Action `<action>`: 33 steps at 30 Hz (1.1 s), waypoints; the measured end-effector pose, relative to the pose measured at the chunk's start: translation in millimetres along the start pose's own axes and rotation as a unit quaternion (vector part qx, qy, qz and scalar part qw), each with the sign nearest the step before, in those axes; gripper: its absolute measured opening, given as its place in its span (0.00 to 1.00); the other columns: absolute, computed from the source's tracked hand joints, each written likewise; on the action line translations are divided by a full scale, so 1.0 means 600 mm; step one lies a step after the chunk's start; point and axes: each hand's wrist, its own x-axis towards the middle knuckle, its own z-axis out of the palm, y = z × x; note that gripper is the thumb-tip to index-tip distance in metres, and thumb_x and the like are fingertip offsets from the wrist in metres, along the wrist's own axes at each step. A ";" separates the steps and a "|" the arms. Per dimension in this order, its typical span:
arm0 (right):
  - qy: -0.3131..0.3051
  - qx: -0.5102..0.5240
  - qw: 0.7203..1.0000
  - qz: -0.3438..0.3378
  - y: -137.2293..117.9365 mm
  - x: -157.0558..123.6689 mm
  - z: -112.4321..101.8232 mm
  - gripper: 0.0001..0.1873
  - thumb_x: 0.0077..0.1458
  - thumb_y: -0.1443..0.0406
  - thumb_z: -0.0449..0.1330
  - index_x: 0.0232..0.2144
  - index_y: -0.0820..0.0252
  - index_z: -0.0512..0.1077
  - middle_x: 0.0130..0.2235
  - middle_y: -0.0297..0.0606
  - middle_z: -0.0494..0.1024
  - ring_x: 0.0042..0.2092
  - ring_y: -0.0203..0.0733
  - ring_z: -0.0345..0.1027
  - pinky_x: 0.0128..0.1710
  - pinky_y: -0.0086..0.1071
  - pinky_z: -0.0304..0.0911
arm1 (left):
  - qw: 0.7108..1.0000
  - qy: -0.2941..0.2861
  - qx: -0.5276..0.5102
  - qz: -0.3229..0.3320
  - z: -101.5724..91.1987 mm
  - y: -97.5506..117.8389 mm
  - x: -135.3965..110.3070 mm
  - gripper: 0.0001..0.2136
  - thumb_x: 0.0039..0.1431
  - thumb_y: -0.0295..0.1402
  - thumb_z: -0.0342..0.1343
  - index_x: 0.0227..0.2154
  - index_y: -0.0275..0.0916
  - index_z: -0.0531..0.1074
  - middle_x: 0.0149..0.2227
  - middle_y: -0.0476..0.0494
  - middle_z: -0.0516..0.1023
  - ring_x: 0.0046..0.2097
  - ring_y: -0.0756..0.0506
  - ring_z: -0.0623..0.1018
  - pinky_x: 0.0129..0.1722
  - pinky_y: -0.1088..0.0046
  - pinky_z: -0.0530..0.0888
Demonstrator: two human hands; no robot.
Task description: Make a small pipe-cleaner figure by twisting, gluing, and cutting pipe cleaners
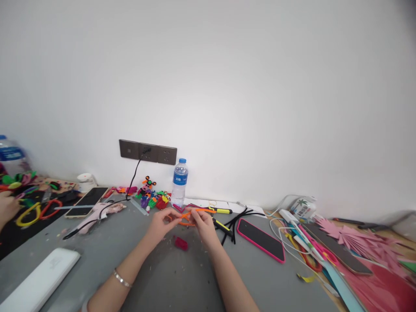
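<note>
Both hands meet over the middle of the grey mat point(182, 281), holding an orange pipe cleaner point(186, 215) that is bent into loops. My left hand point(164, 223) pinches its left part between thumb and fingers. On the other side my right hand point(202, 223) is closed on the same pipe cleaner, one length of it sticking out to the right. Below the hands lies a small crimson piece point(181, 243). Right of my right hand are yellow-and-black pliers point(223, 226), partly hidden, and several black pipe cleaners point(234, 223).
A water bottle point(180, 184) stands behind the hands, beside colourful pipe-cleaner figures point(156, 197). A pink-cased phone point(261, 240) lies at right, near a white cable and coloured paper point(383, 277). At left are a white power bank point(42, 281), another phone point(87, 202) and another person's hand point(8, 208).
</note>
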 end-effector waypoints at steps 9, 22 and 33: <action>0.005 -0.012 0.999 -0.039 -0.021 -0.004 -0.006 0.19 0.54 0.49 0.57 0.25 0.58 0.70 0.19 0.28 0.61 0.23 0.35 0.55 0.26 0.28 0.53 | 0.965 -0.184 -0.139 -0.126 0.014 0.021 -0.017 0.13 0.53 0.42 0.59 0.29 0.36 0.74 0.26 0.48 0.75 0.22 0.53 0.68 0.24 0.77 0.67; -0.065 -0.062 0.995 -0.053 -0.023 -0.014 0.001 0.22 0.59 0.51 0.52 0.21 0.60 0.67 0.19 0.28 0.58 0.22 0.32 0.49 0.23 0.28 0.46 | 0.933 -0.250 -0.164 -0.202 0.033 0.047 -0.029 0.15 0.49 0.42 0.62 0.27 0.35 0.69 0.24 0.54 0.68 0.20 0.56 0.60 0.20 0.78 0.58; -0.067 -0.079 0.993 -0.052 -0.040 -0.019 0.012 0.21 0.57 0.50 0.54 0.24 0.60 0.70 0.20 0.28 0.61 0.22 0.32 0.52 0.22 0.27 0.49 | 0.928 -0.240 -0.179 -0.220 0.036 0.048 -0.031 0.15 0.45 0.42 0.65 0.25 0.35 0.70 0.21 0.56 0.64 0.20 0.56 0.55 0.20 0.77 0.53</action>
